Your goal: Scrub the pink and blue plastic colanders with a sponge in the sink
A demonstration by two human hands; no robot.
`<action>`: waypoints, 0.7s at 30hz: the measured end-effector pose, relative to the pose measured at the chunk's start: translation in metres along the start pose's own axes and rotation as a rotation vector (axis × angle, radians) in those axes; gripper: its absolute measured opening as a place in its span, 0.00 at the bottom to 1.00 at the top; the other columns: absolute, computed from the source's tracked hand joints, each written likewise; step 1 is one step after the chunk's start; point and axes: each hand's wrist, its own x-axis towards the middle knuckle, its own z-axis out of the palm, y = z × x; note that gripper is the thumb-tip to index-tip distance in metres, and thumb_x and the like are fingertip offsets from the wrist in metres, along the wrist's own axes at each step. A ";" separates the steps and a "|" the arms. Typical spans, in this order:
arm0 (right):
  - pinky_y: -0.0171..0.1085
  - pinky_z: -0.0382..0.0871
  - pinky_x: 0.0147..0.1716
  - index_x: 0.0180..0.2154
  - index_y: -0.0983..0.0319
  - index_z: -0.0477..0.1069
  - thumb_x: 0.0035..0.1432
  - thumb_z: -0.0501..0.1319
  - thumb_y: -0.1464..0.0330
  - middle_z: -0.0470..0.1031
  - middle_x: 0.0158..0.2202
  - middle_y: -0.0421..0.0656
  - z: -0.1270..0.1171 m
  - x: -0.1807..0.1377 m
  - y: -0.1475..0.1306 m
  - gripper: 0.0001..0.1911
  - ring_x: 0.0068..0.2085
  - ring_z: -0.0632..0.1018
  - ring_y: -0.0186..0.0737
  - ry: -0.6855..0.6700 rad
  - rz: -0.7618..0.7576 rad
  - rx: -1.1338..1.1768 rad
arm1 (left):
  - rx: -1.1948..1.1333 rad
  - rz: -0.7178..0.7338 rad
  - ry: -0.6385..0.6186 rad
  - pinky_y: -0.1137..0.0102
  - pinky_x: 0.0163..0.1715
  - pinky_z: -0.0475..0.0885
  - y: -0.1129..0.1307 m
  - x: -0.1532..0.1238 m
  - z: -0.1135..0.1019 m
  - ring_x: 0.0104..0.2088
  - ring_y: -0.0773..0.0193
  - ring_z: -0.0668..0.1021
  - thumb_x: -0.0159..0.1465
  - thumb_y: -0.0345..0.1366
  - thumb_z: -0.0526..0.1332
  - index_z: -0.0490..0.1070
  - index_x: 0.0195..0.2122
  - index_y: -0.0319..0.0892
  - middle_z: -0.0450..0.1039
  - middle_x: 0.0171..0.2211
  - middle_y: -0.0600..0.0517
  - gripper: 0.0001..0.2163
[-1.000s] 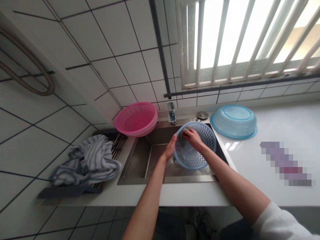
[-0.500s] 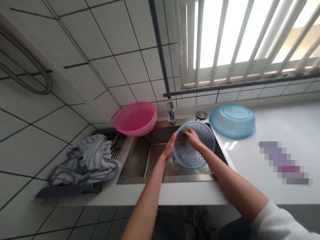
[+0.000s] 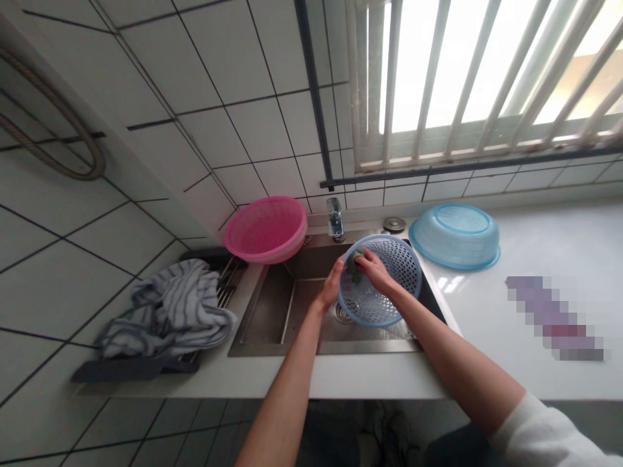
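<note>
A light blue plastic colander [image 3: 389,308] is tilted over the right part of the steel sink [image 3: 304,311]. My left hand [image 3: 332,283] grips its left rim, with the fingers partly hidden behind the wall. Inside the colander my right hand [image 3: 374,268] presses a greenish cloth [image 3: 357,264] against the upper left inner wall. The cloth is bunched under my fingers, and part of it is covered by them.
A pink basket [image 3: 265,230] leans at the sink's back left, beside the faucet [image 3: 335,219]. An upturned blue basin [image 3: 455,237] and a drain plug [image 3: 394,224] are to the right. A striped towel [image 3: 180,311] lies on a rack at left. A blurred purple item [image 3: 549,318] rests on the counter.
My right hand and the cloth have shifted very slightly on the colander's inner wall. My left hand keeps its hold on the rim. The whole view has moved a little.
</note>
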 end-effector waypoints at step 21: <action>0.41 0.70 0.45 0.39 0.58 0.73 0.57 0.64 0.59 0.75 0.38 0.42 0.018 -0.010 -0.002 0.12 0.41 0.73 0.43 -0.267 -0.015 -0.152 | -0.066 -0.205 0.049 0.53 0.62 0.69 0.000 -0.005 -0.010 0.59 0.46 0.78 0.58 0.63 0.68 0.77 0.57 0.42 0.81 0.52 0.42 0.34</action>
